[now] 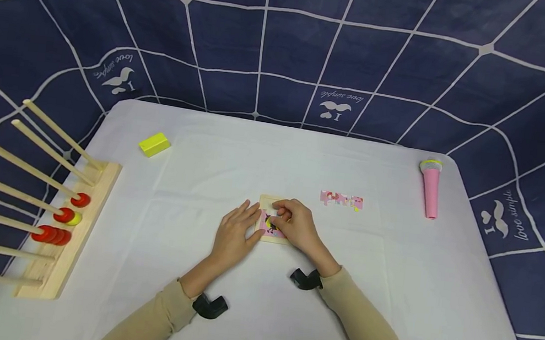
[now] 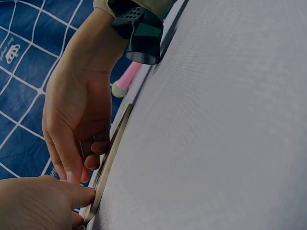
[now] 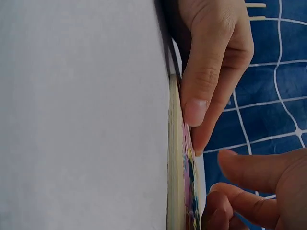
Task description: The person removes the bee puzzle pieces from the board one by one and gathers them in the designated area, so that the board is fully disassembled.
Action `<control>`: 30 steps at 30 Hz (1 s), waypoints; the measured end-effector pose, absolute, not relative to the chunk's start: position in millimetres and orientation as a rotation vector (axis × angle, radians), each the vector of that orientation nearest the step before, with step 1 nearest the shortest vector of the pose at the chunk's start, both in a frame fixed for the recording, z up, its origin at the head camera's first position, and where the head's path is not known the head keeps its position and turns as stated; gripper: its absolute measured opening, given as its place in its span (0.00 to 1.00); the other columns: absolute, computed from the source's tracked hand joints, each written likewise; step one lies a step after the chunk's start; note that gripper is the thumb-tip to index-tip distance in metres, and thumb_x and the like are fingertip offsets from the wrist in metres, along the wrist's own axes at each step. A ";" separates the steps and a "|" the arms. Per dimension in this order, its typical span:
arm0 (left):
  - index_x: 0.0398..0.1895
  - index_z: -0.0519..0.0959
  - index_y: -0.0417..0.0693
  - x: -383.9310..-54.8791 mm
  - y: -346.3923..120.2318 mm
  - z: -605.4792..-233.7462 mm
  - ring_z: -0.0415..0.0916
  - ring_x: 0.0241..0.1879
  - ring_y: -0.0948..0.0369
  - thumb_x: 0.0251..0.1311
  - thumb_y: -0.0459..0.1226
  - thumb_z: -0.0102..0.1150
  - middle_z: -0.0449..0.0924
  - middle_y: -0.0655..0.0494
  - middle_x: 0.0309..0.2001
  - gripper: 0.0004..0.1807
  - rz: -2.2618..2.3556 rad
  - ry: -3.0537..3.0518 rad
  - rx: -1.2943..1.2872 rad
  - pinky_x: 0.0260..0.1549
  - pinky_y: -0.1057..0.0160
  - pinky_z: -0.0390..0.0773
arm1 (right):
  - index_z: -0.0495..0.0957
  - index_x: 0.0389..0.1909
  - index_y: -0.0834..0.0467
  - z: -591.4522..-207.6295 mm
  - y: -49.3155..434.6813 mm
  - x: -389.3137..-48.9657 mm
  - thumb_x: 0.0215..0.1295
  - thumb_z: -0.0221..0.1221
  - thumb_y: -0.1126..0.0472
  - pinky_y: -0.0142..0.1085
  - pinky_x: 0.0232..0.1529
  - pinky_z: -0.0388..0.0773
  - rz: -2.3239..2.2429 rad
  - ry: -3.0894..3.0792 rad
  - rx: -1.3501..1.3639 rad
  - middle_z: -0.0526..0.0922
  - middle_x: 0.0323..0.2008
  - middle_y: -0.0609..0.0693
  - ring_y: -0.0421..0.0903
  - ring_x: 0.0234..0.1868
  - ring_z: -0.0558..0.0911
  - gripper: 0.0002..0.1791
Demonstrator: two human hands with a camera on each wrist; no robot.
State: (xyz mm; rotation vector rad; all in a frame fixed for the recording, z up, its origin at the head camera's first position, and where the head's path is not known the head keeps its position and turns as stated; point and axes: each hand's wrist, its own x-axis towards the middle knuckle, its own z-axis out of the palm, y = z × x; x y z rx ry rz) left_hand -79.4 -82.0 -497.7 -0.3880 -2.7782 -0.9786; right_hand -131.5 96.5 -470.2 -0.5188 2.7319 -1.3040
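A small wooden puzzle tray (image 1: pixel 275 240) lies flat on the white table, with a pink picture of a yellow-and-black figure (image 1: pixel 270 226) partly covered by fingers. My left hand (image 1: pixel 236 232) rests at the tray's left side, fingers fairly straight, thumb and fingertips touching its edge. Over the tray's right part is my right hand (image 1: pixel 296 225), index finger bent and thumb reaching toward the picture. In the right wrist view, this hand's thumb (image 3: pixel 249 170) stands apart from its curled fingers, with nothing visible between them. Pink puzzle pieces (image 1: pixel 341 200) lie to the right, beyond the tray.
At the far right lies a pink toy microphone (image 1: pixel 431 192). A yellow block (image 1: pixel 154 145) sits toward the back left. Along the left edge stands a wooden peg rack (image 1: pixel 96 190) with red rings (image 1: pixel 48 234) and a yellow one. A dark blue gridded cloth (image 1: pixel 295 45) hangs behind the table.
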 end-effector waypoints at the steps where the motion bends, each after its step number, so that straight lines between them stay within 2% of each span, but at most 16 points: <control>1: 0.59 0.78 0.37 -79.4 -82.0 -497.7 0.64 0.70 0.49 0.59 0.41 0.67 0.73 0.48 0.65 0.26 -0.976 -2.780 -0.386 0.67 0.44 0.63 | 0.83 0.43 0.64 -471.0 96.4 -131.4 0.55 0.70 0.65 0.27 0.27 0.69 -1.300 2.733 -0.521 0.78 0.29 0.51 0.39 0.26 0.73 0.15; 11: 0.57 0.78 0.37 -78.8 -81.1 -496.8 0.65 0.70 0.49 0.57 0.39 0.68 0.74 0.48 0.65 0.26 -0.984 -2.771 -0.375 0.67 0.44 0.63 | 0.84 0.42 0.62 -478.1 93.7 -129.6 0.53 0.71 0.65 0.28 0.29 0.70 -1.240 2.792 -0.519 0.78 0.28 0.49 0.38 0.26 0.74 0.15; 30: 0.57 0.79 0.37 -79.0 -80.5 -497.0 0.65 0.69 0.49 0.57 0.39 0.67 0.75 0.49 0.64 0.25 -0.969 -2.768 -0.370 0.66 0.44 0.64 | 0.83 0.38 0.59 -478.1 89.4 -126.1 0.51 0.71 0.66 0.29 0.26 0.64 -1.174 2.850 -0.492 0.76 0.27 0.48 0.38 0.25 0.70 0.12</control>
